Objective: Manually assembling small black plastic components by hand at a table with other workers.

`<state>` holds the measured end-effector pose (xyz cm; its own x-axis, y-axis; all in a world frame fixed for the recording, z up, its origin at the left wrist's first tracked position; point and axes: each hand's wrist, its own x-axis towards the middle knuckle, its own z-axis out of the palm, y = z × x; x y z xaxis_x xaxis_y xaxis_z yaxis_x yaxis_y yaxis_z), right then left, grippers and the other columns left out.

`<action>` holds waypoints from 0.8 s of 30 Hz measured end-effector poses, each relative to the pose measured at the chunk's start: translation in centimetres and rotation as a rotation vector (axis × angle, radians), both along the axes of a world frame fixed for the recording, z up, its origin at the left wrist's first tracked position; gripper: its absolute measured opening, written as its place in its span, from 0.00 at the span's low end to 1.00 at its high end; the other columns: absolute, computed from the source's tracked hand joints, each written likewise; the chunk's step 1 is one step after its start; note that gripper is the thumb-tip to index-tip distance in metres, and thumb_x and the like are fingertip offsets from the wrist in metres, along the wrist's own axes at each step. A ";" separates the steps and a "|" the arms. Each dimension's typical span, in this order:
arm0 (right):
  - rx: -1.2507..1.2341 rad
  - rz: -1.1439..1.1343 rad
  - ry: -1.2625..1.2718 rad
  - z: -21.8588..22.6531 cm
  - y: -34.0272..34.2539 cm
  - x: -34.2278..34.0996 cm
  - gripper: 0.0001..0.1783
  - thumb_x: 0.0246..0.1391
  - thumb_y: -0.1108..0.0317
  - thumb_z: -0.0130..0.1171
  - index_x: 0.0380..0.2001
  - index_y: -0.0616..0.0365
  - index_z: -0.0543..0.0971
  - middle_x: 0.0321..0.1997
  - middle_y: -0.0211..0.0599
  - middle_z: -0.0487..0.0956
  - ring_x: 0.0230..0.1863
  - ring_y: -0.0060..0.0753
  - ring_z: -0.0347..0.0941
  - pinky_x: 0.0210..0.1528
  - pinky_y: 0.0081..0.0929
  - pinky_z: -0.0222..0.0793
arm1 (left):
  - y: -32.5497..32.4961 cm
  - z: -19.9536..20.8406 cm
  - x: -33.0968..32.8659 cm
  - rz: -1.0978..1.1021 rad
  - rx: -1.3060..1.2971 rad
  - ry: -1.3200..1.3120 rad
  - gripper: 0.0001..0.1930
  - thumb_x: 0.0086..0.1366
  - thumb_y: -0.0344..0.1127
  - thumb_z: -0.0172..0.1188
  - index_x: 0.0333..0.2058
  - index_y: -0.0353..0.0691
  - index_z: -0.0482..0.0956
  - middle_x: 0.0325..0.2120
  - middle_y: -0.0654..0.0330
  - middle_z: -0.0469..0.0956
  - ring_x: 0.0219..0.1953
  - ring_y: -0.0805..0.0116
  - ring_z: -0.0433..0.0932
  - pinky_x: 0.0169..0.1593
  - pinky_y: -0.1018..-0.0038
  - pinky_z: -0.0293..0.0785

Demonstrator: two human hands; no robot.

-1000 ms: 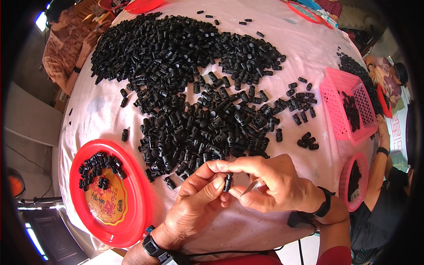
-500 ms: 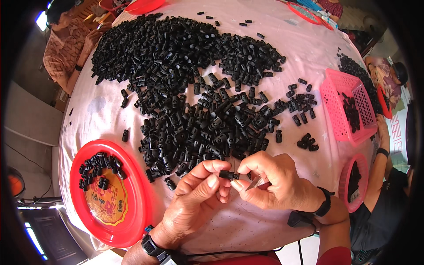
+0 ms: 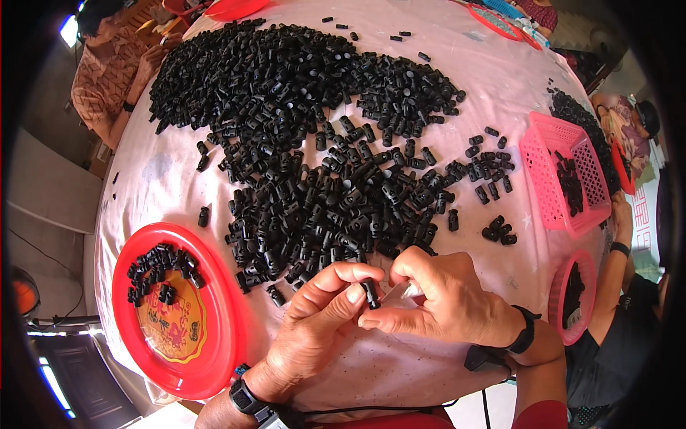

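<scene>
My left hand (image 3: 325,311) pinches a small black cord lock (image 3: 370,292) between thumb and fingertips, the piece standing tilted. Close beside it, my right hand (image 3: 446,297) is closed, with a thin, pale, blade-like piece (image 3: 406,294) between its fingers; its exact kind is hard to make out. The right thumb tip is near the lower end of the cord lock. Just beyond my hands spreads a large heap of similar black cord locks (image 3: 314,207). To the left, a red tray (image 3: 225,336) with a printed yellow centre carries several of them.
On the right stand a pink basket (image 3: 541,175) and a smaller pink basket (image 3: 589,286), both with black parts inside. One person (image 3: 107,82) sits at the far left; another person's arm (image 3: 611,286) is at the right. A pinkish cloth (image 3: 171,186) covers the table.
The cord lock in my left hand has turned from lying nearly level to a steep tilt. My right fingers have shifted, and the blade-like piece now shows at a different angle.
</scene>
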<state>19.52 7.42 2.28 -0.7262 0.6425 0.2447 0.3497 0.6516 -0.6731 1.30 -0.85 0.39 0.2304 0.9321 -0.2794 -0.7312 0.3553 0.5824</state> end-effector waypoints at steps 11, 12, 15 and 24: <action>0.084 -0.012 -0.047 -0.6 0.1 0.0 0.31 0.45 0.39 0.67 0.28 0.59 0.69 0.17 0.36 0.75 0.18 0.34 0.76 0.18 0.28 0.68 | 0.1 0.1 0.3 0.003 -0.028 0.069 0.13 0.69 0.33 0.55 0.50 0.38 0.75 0.41 0.66 0.76 0.42 0.77 0.74 0.49 0.77 0.71; 0.111 -0.006 -0.064 -0.6 0.1 0.1 0.31 0.46 0.39 0.66 0.28 0.58 0.69 0.17 0.35 0.74 0.18 0.34 0.76 0.18 0.28 0.68 | 0.1 -0.1 0.3 -0.005 -0.013 0.111 0.13 0.69 0.33 0.54 0.50 0.37 0.75 0.42 0.66 0.76 0.42 0.77 0.74 0.50 0.77 0.71; 0.145 0.000 -0.039 -0.3 0.1 -0.1 0.30 0.46 0.41 0.67 0.26 0.58 0.68 0.16 0.35 0.73 0.18 0.35 0.75 0.17 0.28 0.67 | 0.1 0.1 0.5 -0.003 -0.002 0.157 0.13 0.70 0.33 0.53 0.50 0.37 0.74 0.42 0.65 0.76 0.43 0.77 0.73 0.50 0.77 0.71; 0.165 -0.014 -0.059 -0.3 0.0 0.0 0.28 0.48 0.42 0.66 0.25 0.55 0.66 0.14 0.34 0.71 0.16 0.35 0.72 0.17 0.29 0.65 | 0.0 0.0 0.3 -0.033 0.022 0.092 0.13 0.72 0.33 0.50 0.52 0.38 0.74 0.45 0.66 0.75 0.47 0.80 0.71 0.53 0.78 0.68</action>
